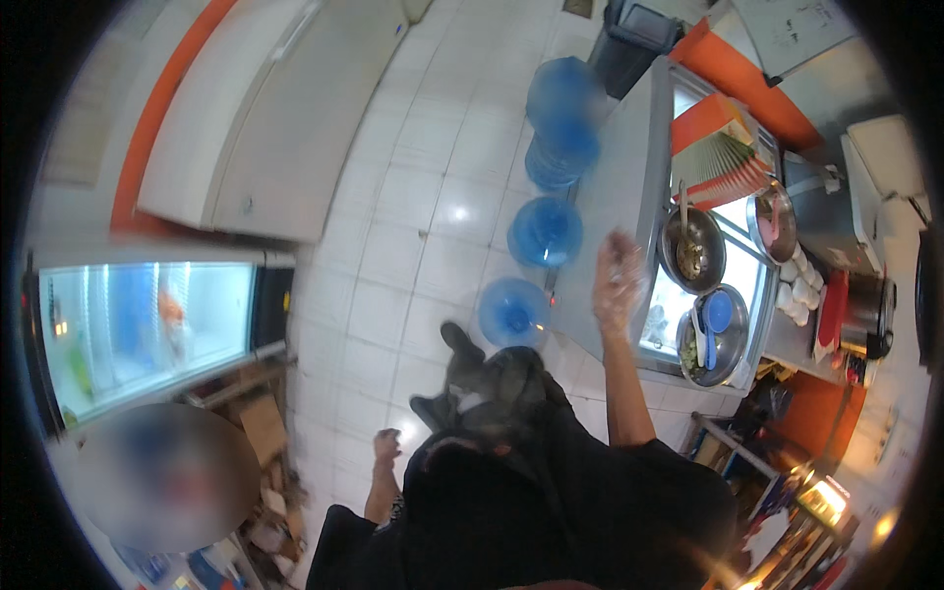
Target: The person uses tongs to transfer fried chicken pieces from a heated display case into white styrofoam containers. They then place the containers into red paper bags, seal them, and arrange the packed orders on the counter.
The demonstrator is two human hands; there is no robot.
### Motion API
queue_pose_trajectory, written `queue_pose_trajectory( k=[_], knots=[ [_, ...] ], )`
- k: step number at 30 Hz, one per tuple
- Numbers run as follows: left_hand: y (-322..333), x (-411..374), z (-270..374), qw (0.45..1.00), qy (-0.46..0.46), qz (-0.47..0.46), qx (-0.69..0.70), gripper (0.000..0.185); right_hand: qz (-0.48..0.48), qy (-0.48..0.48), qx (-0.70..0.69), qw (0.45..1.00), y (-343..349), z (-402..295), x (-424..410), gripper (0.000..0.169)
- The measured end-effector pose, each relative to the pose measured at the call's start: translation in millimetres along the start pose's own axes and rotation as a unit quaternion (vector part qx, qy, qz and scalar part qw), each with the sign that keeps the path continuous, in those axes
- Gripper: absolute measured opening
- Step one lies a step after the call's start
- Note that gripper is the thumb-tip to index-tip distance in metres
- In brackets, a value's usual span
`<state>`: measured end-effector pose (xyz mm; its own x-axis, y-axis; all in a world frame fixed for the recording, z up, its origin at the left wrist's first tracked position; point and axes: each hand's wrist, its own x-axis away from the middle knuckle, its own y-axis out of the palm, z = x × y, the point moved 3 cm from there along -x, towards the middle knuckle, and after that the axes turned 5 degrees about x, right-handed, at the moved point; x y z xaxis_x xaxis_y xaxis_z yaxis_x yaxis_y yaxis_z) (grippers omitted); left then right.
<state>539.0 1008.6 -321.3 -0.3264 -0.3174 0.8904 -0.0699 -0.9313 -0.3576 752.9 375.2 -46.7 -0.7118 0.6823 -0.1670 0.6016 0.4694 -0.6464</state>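
My right hand [620,276], blurred and dusted with something whitish, is raised beside the front edge of a chest freezer [623,192]; what its fingers do is unclear. My left hand [388,445] hangs low over the tiled floor, its fingers partly curled, with no object visible in it. On the freezer's glass top, close to my right hand, stand a metal bowl with a ladle [692,254] and a metal bowl [726,361] holding a blue cup [717,311], a white spoon and a blue spoon. Another metal bowl [780,221] holds something pink.
Several blue water jugs [544,231] line the floor along the freezer. An orange box [708,118] and white dough-like balls [799,287] lie on the right. A lit glass-door fridge [155,317] and a white cabinet [295,125] stand left. A dark bin [627,55] is at the far end.
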Motion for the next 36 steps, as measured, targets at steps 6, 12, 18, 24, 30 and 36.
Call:
queue_pose_trajectory(
  k=[6, 12, 18, 24, 30, 36],
  knots=[
    [-103, -120, 348, 0.968, 0.220, 0.084, -0.082, 0.030, -0.151, 0.077, 0.059, 0.984, 131, 74, 116, 0.051],
    [16, -83, 602, 0.910, 0.409, -0.021, -0.061, 0.033, -0.170, 0.211, 0.014, 0.962, 219, 87, 86, 0.050],
    [87, -179, 664, 0.905, 0.319, -0.122, -0.254, 0.031, -0.163, 0.010, 0.147, 0.976, 340, 70, -126, 0.039],
    [118, -245, 729, 0.791, 0.276, -0.212, -0.504, 0.027, -0.133, 0.188, -0.053, 0.972, 298, -79, -342, 0.047],
    [237, -313, 933, 0.659, 0.457, -0.276, -0.530, 0.023, -0.101, 0.224, 0.090, 0.965, 342, -29, -441, 0.042],
    [350, -340, 1189, 0.932, 0.235, -0.165, -0.220, 0.025, -0.189, 0.394, 0.119, 0.891, 415, -45, -532, 0.046]
  ],
)
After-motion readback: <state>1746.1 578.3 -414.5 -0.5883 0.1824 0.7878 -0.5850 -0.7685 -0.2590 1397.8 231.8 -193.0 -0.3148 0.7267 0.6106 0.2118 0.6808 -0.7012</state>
